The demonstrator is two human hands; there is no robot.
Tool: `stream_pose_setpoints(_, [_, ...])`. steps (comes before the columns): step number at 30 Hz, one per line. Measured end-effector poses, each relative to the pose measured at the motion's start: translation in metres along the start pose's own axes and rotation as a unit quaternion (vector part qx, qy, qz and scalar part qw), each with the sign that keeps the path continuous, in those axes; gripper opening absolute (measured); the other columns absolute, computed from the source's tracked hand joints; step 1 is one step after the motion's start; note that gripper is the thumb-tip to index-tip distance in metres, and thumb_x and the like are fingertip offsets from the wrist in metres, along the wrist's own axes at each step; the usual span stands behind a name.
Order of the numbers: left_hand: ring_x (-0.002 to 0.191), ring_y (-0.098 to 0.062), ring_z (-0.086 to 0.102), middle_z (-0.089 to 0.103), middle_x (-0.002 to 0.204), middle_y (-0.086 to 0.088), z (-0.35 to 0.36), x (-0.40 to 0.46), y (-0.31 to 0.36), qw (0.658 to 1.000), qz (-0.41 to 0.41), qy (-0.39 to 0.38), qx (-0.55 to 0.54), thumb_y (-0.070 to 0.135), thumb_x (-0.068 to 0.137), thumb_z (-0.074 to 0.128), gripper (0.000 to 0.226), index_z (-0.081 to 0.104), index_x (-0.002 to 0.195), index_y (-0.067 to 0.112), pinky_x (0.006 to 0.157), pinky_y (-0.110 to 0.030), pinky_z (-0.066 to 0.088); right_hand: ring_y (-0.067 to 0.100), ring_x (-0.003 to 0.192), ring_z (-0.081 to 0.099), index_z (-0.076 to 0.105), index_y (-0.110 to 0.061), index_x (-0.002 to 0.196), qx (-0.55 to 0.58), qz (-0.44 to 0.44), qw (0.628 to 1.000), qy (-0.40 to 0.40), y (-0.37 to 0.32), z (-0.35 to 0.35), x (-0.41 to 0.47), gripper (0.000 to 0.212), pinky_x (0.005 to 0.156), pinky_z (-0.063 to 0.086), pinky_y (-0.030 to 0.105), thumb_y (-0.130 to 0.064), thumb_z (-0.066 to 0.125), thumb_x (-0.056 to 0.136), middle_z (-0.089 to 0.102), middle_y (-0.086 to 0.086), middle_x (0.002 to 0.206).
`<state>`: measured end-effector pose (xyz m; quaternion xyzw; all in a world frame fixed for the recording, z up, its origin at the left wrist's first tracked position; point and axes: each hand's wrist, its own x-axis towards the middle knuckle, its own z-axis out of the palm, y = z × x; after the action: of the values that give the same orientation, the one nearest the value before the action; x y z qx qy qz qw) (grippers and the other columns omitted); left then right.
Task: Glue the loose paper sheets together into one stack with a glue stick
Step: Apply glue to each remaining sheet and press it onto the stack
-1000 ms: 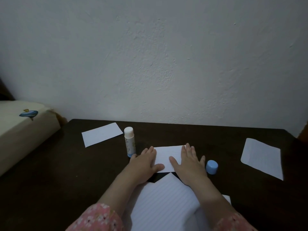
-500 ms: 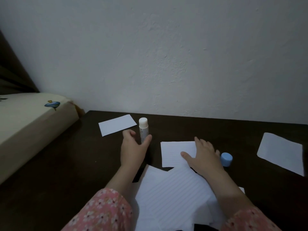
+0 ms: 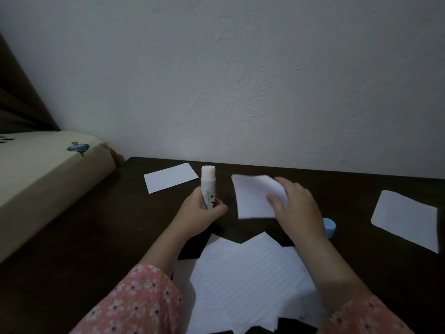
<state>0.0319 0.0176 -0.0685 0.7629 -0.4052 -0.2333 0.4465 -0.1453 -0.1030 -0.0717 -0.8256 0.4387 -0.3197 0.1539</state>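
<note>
My left hand (image 3: 201, 212) grips the white uncapped glue stick (image 3: 208, 182) upright by its lower part, a little left of the table's middle. My right hand (image 3: 297, 207) lies on a small lined sheet (image 3: 252, 195), thumb and fingers over its right side; the sheet looks blurred. The stick's blue cap (image 3: 329, 227) rests on the table just right of that wrist. Several lined sheets (image 3: 245, 276) overlap in a loose pile near me. One single sheet (image 3: 169, 177) lies at the back left, another single sheet (image 3: 407, 219) at the right.
The dark wooden table (image 3: 84, 237) stands against a white wall (image 3: 240, 80). A cream mattress with a printed spinning top (image 3: 48, 174) borders the table's left edge.
My left hand went from the small sheet to the glue stick and took hold of it. My right hand shifted on the small sheet, which has moved. The camera turned left.
</note>
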Motion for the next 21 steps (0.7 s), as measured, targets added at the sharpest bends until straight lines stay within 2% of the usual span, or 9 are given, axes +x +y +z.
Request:
stream_pose_setpoints(3, [0.092, -0.01, 0.06, 0.062, 0.101, 0.005, -0.013, -0.013, 0.003, 0.997, -0.015, -0.034, 0.072, 0.038, 0.07, 0.081, 0.052, 0.05, 0.109, 0.024, 0.078, -0.028, 0.051, 0.004, 0.103, 0.041, 0.044, -0.027, 0.137, 0.067, -0.022, 0.997, 0.03, -0.01, -0.02, -0.003, 0.046, 0.08, 0.038, 0.023, -0.038, 0.056, 0.093, 0.052, -0.003, 0.12])
stream_pose_setpoints(5, [0.09, -0.009, 0.06, 0.061, 0.1, 0.005, -0.02, -0.02, 0.002, 0.995, -0.039, -0.034, 0.089, 0.04, 0.064, 0.085, 0.061, 0.049, 0.11, 0.025, 0.078, -0.029, 0.052, 0.006, 0.104, 0.044, 0.047, -0.025, 0.134, 0.121, 0.002, 0.993, 0.009, -0.018, -0.034, -0.007, 0.046, 0.079, 0.039, 0.024, -0.038, 0.059, 0.092, 0.052, -0.003, 0.122])
stream_pose_setpoints(9, [0.088, -0.013, 0.06, 0.061, 0.1, 0.002, -0.03, -0.039, -0.002, 0.991, -0.071, -0.024, 0.112, 0.044, 0.059, 0.087, 0.066, 0.049, 0.108, 0.021, 0.076, -0.03, 0.054, 0.008, 0.091, 0.049, 0.05, -0.024, 0.132, 0.19, 0.103, 0.965, -0.15, -0.019, -0.052, -0.022, 0.046, 0.071, 0.041, 0.026, -0.037, 0.063, 0.09, 0.056, -0.004, 0.115])
stream_pose_setpoints(11, [0.089, -0.013, 0.059, 0.06, 0.101, 0.002, -0.031, -0.049, -0.002, 0.988, -0.093, -0.018, 0.121, 0.046, 0.055, 0.088, 0.071, 0.048, 0.108, 0.021, 0.075, -0.031, 0.053, 0.006, 0.086, 0.048, 0.048, -0.024, 0.135, 0.147, 0.148, 0.946, -0.248, -0.018, -0.055, -0.037, 0.051, 0.068, 0.041, 0.026, -0.039, 0.063, 0.089, 0.054, -0.004, 0.113])
stream_pose_setpoints(12, [0.089, -0.012, 0.058, 0.059, 0.102, 0.003, -0.031, -0.053, -0.002, 0.985, -0.107, -0.023, 0.131, 0.046, 0.054, 0.089, 0.074, 0.047, 0.11, 0.022, 0.073, -0.029, 0.051, 0.009, 0.093, 0.05, 0.043, -0.025, 0.139, 0.104, 0.169, 0.941, -0.275, -0.018, -0.054, -0.044, 0.058, 0.074, 0.043, 0.028, -0.041, 0.063, 0.088, 0.053, -0.001, 0.122])
stream_pose_setpoints(14, [0.089, -0.009, 0.056, 0.058, 0.102, 0.006, -0.028, -0.064, -0.001, 0.976, -0.127, -0.048, 0.169, 0.046, 0.051, 0.09, 0.081, 0.044, 0.113, 0.024, 0.068, -0.026, 0.048, 0.02, 0.123, 0.043, 0.027, -0.027, 0.149, -0.037, 0.17, 0.949, -0.261, -0.015, -0.048, -0.057, 0.075, 0.097, 0.043, 0.038, -0.047, 0.063, 0.086, 0.035, 0.003, 0.147])
stream_pose_setpoints(16, [0.091, -0.009, 0.054, 0.055, 0.104, 0.007, -0.023, -0.071, 0.0, 0.961, -0.133, -0.067, 0.235, 0.045, 0.051, 0.09, 0.085, 0.044, 0.118, 0.022, 0.071, -0.027, 0.048, 0.025, 0.14, 0.023, 0.018, -0.029, 0.151, -0.145, 0.118, 0.959, -0.215, -0.014, -0.042, -0.068, 0.081, 0.111, 0.03, 0.045, -0.052, 0.06, 0.086, 0.019, 0.004, 0.155])
stream_pose_setpoints(19, [0.1, -0.016, 0.055, 0.055, 0.115, 0.001, -0.014, -0.075, 0.001, 0.946, -0.147, -0.055, 0.284, 0.039, 0.057, 0.089, 0.083, 0.043, 0.124, 0.019, 0.083, -0.032, 0.051, 0.018, 0.137, 0.026, 0.034, -0.03, 0.146, -0.103, 0.048, 0.964, -0.239, -0.019, -0.036, -0.083, 0.067, 0.111, 0.027, 0.04, -0.053, 0.057, 0.087, 0.026, -0.003, 0.151])
stream_pose_setpoints(21, [0.1, -0.016, 0.054, 0.055, 0.119, -0.001, -0.01, -0.074, -0.002, 0.95, -0.146, -0.038, 0.272, 0.038, 0.058, 0.088, 0.083, 0.043, 0.124, 0.018, 0.083, -0.031, 0.049, 0.015, 0.134, 0.03, 0.039, -0.031, 0.143, -0.087, 0.04, 0.955, -0.282, -0.024, -0.034, -0.092, 0.063, 0.109, 0.029, 0.037, -0.055, 0.055, 0.088, 0.031, -0.005, 0.148])
